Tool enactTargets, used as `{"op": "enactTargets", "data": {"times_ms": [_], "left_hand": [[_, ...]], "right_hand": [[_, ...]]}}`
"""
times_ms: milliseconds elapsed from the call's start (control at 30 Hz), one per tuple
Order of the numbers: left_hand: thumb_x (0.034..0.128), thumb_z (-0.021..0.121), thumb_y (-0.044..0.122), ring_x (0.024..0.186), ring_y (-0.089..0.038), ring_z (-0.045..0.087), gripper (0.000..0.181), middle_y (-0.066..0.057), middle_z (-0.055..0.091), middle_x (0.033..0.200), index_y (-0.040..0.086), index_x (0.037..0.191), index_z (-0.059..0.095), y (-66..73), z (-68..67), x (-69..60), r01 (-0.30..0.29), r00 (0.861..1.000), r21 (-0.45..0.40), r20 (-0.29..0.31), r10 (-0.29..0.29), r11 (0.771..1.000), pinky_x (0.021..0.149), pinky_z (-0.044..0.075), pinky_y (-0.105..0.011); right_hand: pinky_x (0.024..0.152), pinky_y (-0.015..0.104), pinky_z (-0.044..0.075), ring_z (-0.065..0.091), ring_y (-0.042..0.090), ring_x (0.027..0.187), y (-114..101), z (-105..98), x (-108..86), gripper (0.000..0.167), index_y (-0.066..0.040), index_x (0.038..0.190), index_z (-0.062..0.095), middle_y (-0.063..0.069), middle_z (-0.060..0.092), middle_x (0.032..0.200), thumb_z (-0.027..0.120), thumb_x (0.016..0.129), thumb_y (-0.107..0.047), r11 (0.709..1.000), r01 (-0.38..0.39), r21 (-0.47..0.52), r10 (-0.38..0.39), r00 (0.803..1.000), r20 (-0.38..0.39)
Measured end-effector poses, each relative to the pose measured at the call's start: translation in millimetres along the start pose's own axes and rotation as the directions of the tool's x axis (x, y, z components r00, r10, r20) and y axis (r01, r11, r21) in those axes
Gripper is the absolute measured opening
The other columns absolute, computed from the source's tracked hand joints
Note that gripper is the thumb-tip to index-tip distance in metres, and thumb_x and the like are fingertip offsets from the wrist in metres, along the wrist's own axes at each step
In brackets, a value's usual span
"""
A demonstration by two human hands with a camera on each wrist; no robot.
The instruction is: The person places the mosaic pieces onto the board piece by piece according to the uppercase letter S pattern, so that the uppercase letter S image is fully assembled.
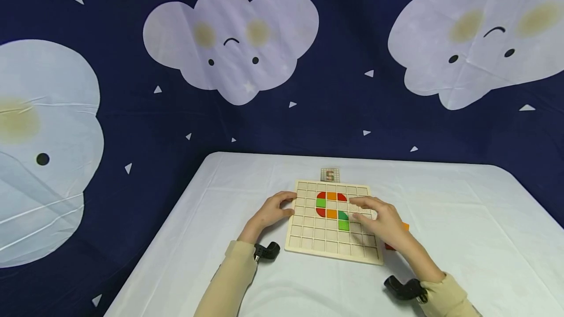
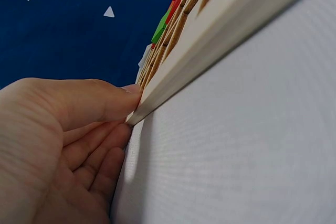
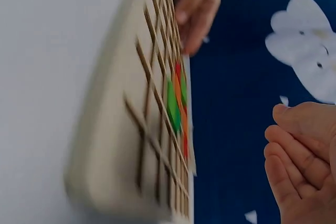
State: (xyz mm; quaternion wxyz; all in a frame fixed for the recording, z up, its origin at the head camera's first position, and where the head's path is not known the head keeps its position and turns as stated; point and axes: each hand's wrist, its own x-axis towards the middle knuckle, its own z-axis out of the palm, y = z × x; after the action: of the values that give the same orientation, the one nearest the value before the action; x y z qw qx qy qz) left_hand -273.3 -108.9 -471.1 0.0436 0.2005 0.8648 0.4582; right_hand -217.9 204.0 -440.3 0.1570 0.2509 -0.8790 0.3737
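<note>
A wooden grid board (image 1: 308, 244) lies on the white table, with red, orange and green tiles (image 1: 332, 196) set in its squares. The left hand (image 1: 270, 211) touches the board's left edge; in the left wrist view the thumb and fingers of this hand (image 2: 79, 135) rest at that edge. Over the board's right part is the right hand (image 1: 383, 221), its thumb and forefinger apart with nothing between them. In the right wrist view the right hand (image 3: 304, 156) has slightly bent, empty fingers, beside the board (image 3: 100, 145).
Behind the board lies a small card with a grid and an S-like figure (image 1: 330, 175). Orange and red pieces (image 1: 406, 227) show partly behind the right forearm. A dark blue cloth with clouds (image 1: 343, 126) hangs beyond the white table (image 1: 246, 175).
</note>
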Motion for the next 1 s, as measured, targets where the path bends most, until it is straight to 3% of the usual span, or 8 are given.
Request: {"op": "enactTargets", "data": {"times_ms": [233, 433, 600, 700, 1000], "left_hand": [[0.0837, 0.067, 0.002, 0.122, -0.026, 0.048, 0.047, -0.012, 0.052, 0.132, -0.001, 0.129, 0.054, -2.6, 0.1, 1.6, 0.01, 1.0, 0.003, -0.008, -0.01, 1.0, 0.104, 0.037, -0.038], [0.0829, 0.067, 0.001, 0.121, -0.027, 0.048, 0.047, -0.013, 0.052, 0.131, -0.002, 0.128, 0.055, -1.8, -0.6, -0.1, 0.001, 1.0, 0.005, -0.009, -0.001, 1.0, 0.104, 0.037, -0.038], [0.0834, 0.067, 0.001, 0.122, -0.026, 0.048, 0.047, -0.013, 0.052, 0.132, -0.002, 0.129, 0.055, -1.2, 0.1, -0.3, 0.005, 1.0, -0.001, -0.01, -0.005, 1.0, 0.104, 0.037, -0.038], [0.0835, 0.067, 0.001, 0.121, -0.027, 0.048, 0.047, -0.013, 0.052, 0.131, -0.002, 0.129, 0.055, -1.1, 0.6, 0.3, 0.002, 1.0, -0.008, -0.007, -0.002, 1.0, 0.104, 0.037, -0.039], [0.0831, 0.067, 0.001, 0.12, -0.027, 0.049, 0.047, -0.013, 0.053, 0.131, -0.001, 0.128, 0.055, -1.4, 2.3, 1.6, 0.001, 1.0, -0.003, -0.009, -0.001, 1.0, 0.104, 0.037, -0.039]], "right_hand": [[0.08, 0.054, 0.049, 0.061, 0.03, 0.099, 15.2, -36.9, -15.6, 0.035, -0.008, 0.119, 0.064, 0.009, 0.065, 0.114, 0.069, 0.084, -0.006, 0.992, -0.107, -0.07, 0.106, 0.994, -0.02], [0.081, 0.052, 0.051, 0.06, 0.032, 0.102, 34.6, -41.7, -32.6, 0.034, -0.01, 0.115, 0.067, 0.008, 0.066, 0.112, 0.065, 0.083, 0.0, 0.983, -0.171, -0.065, 0.175, 0.983, 0.058], [0.078, 0.046, 0.051, 0.061, 0.027, 0.096, 46.8, -34.5, -38.3, 0.038, -0.01, 0.109, 0.07, 0.005, 0.068, 0.105, 0.065, 0.074, 0.006, 0.977, -0.122, -0.176, 0.147, 0.979, 0.139], [0.078, 0.046, 0.051, 0.06, 0.027, 0.097, 49.3, -31.7, -39.8, 0.034, -0.01, 0.108, 0.07, 0.002, 0.068, 0.103, 0.07, 0.076, 0.002, 0.975, -0.084, -0.207, 0.119, 0.979, 0.163], [0.08, 0.048, 0.05, 0.06, 0.029, 0.096, 54.7, -29.6, -44.8, 0.033, -0.006, 0.107, 0.07, 0.004, 0.068, 0.101, 0.078, 0.075, -0.006, 0.97, -0.06, -0.237, 0.084, 0.993, 0.089]]}}
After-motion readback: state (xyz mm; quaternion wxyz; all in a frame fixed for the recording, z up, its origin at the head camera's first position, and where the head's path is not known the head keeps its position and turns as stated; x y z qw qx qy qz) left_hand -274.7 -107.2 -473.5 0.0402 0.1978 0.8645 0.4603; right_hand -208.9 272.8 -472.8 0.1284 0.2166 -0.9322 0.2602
